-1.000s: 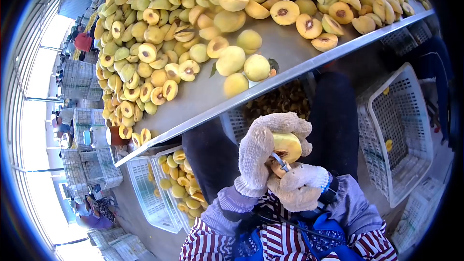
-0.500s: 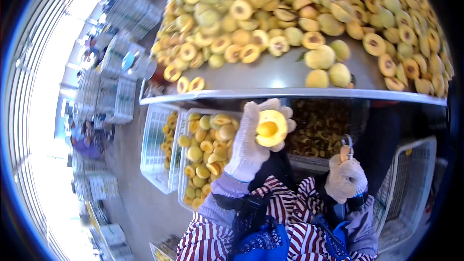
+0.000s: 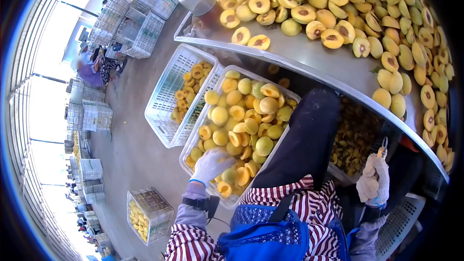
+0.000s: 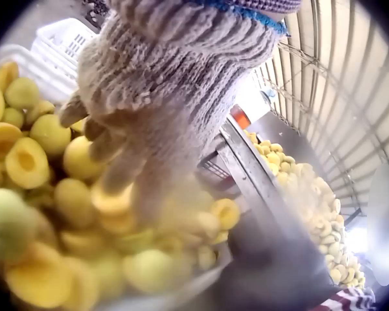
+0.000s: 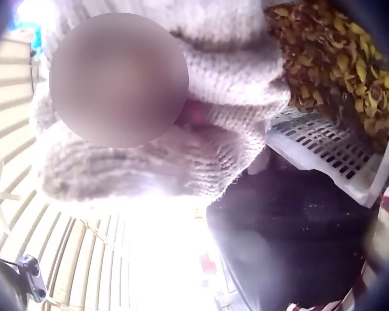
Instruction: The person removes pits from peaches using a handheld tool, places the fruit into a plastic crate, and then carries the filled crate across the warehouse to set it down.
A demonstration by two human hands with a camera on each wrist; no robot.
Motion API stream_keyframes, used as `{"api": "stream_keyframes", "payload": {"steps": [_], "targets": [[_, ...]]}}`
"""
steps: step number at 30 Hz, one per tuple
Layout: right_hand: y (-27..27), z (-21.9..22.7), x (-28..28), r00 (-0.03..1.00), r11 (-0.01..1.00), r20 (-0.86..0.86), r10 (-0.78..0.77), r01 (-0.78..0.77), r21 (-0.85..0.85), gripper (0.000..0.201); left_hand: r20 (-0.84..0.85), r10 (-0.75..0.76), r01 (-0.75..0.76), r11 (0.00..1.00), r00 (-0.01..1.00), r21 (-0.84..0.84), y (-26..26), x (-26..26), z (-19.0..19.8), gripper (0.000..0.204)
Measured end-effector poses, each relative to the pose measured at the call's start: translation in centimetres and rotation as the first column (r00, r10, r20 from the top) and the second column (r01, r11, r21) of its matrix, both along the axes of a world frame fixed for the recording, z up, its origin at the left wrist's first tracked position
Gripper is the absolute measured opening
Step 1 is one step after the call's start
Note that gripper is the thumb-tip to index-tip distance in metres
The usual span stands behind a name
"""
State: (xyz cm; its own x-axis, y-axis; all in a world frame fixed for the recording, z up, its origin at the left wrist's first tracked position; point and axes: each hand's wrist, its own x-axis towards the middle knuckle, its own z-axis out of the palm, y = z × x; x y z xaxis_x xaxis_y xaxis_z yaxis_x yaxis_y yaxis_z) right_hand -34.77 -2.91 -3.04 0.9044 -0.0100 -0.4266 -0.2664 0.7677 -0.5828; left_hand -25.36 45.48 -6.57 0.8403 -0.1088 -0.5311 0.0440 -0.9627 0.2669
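The gloved left hand (image 3: pixel 212 164) is over the near left part of a white crate (image 3: pixel 185 153) filled with yellow fruit halves (image 3: pixel 220 115). In the left wrist view its fingers (image 4: pixel 126 165) point down, spread and blurred, above the fruit (image 4: pixel 27 162); no fruit shows in its grip. On the other side of the lap, the gloved right hand (image 3: pixel 373 179) grips a small tool (image 3: pixel 383 149) with a metal loop that points up. The right wrist view shows the folded glove (image 5: pixel 233 123) close up, partly covered by a blurred disc, with the tool out of sight.
A metal table (image 3: pixel 299 64) carries a heap of halved fruit and a lidded jar (image 3: pixel 197 0). Another white crate (image 3: pixel 162 116) with some halves stands left of the full one. Beneath the table edge is a container of brown scraps (image 3: pixel 355 130). A smaller crate (image 3: pixel 159 227) sits on the floor.
The left hand has moved left and down from before the body to the full crate, and the fruit half it held has left its grip. The view has swung left; the right hand still grips the tool.
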Motion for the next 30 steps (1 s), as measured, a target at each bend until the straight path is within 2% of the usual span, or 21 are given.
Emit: {"api": "stream_keyframes", "payload": {"steps": [2, 4, 6, 7, 9, 10, 13, 15, 16, 19, 20, 22, 23, 24, 25, 26, 28, 30], "targets": [[0.0, 0.3, 0.6, 0.997, 0.980, -0.062, -0.047, 0.034, -0.197, 0.035, 0.211, 0.110, -0.111, 0.994, 0.971, -0.007, -4.2, 3.1, 0.3, 0.047], [0.1, 2.1, 2.0, 0.989, 0.956, -0.121, -0.080, 0.042, -0.290, 0.036, 0.368, 0.181, -0.126, 0.978, 0.912, -0.169, -6.2, 6.1, -2.6, 0.050], [-0.3, 3.0, 3.3, 0.987, 0.914, -0.120, -0.102, 0.046, -0.403, 0.037, 0.423, -0.011, 0.029, 0.999, 0.906, -0.036, -8.3, 8.5, -6.0, 0.053], [-0.1, 3.7, 3.8, 0.981, 0.865, -0.139, -0.138, 0.051, -0.499, 0.037, 0.442, -0.110, 0.107, 0.994, 0.890, 0.033, -9.2, 9.0, -6.0, 0.054], [-1.2, 2.5, 4.9, 0.976, 0.691, -0.058, -0.208, 0.105, -0.715, 0.033, 0.277, -0.147, 0.107, 0.982, 0.950, 0.153, -10.3, 8.2, -5.4, 0.054], [-2.3, 2.2, 4.6, 0.974, 0.740, -0.094, -0.206, 0.093, -0.666, 0.034, 0.191, -0.158, 0.116, 0.970, 0.969, 0.215, -10.7, 7.7, -4.6, 0.054], [-5.2, 0.6, 5.1, 0.989, 0.632, -0.067, -0.133, 0.033, -0.774, 0.036, 0.250, -0.120, 0.081, 0.984, 0.961, 0.160, -8.8, 3.6, -3.9, 0.049], [-6.9, -1.0, 5.5, 0.983, 0.587, -0.077, -0.169, 0.038, -0.809, 0.037, 0.297, -0.137, 0.088, 0.981, 0.945, 0.173, -4.8, -1.3, -6.7, 0.046], [-6.8, -1.0, 6.0, 0.978, 0.590, -0.084, -0.190, 0.045, -0.806, 0.037, 0.321, -0.149, 0.094, 0.979, 0.935, 0.179, -4.0, -2.0, -6.8, 0.045], [-5.8, -0.3, 7.8, 0.968, 0.631, -0.128, -0.215, 0.038, -0.775, 0.038, 0.323, 0.053, -0.117, 0.976, 0.945, 0.182, -3.5, -1.9, -7.6, 0.039], [-6.2, -0.4, 8.6, 0.958, 0.617, -0.176, -0.225, 0.000, -0.787, 0.038, 0.214, 0.107, -0.157, 0.961, 0.971, 0.228, -3.9, -0.3, -6.8, 0.036], [-7.5, -2.2, 9.4, 0.975, 0.548, -0.127, -0.182, -0.006, -0.836, 0.038, -0.147, 0.050, -0.005, 0.956, 0.988, 0.294, -4.2, 2.9, -3.5, 0.038], [-7.6, -2.3, 9.3, 0.975, 0.546, -0.126, -0.184, -0.005, -0.838, 0.038, -0.329, 0.020, 0.087, 0.948, 0.944, 0.306, -4.7, 4.6, -1.7, 0.039], [-7.8, -2.4, 9.3, 0.974, 0.544, -0.126, -0.186, -0.004, -0.839, 0.038, -0.349, -0.005, 0.145, 0.915, 0.937, 0.376, -6.7, 6.6, -0.4, 0.044], [-7.9, -2.5, 9.3, 0.974, 0.542, -0.125, -0.189, -0.003, -0.840, 0.038, -0.017, -0.055, 0.057, 0.979, 0.998, 0.196, -7.4, 7.4, -1.0, 0.049], [-8.2, -3.2, 9.2, 0.970, 0.531, -0.120, -0.211, 0.011, -0.847, 0.038, 0.321, -0.028, 0.034, 0.999, 0.947, -0.014, -8.2, 8.3, -1.3, 0.055], [-8.0, -3.3, 9.2, 0.965, 0.539, -0.120, -0.233, 0.025, -0.842, 0.038, 0.574, 0.003, 0.121, 0.977, 0.819, -0.177, -12.2, 12.3, -1.7, 0.053], [-6.8, -1.7, 9.5, 0.964, 0.569, -0.132, -0.233, 0.025, -0.822, 0.038, 0.727, -0.160, 0.265, 0.964, 0.668, -0.031, -15.3, 15.8, -2.1, 0.062]]}}
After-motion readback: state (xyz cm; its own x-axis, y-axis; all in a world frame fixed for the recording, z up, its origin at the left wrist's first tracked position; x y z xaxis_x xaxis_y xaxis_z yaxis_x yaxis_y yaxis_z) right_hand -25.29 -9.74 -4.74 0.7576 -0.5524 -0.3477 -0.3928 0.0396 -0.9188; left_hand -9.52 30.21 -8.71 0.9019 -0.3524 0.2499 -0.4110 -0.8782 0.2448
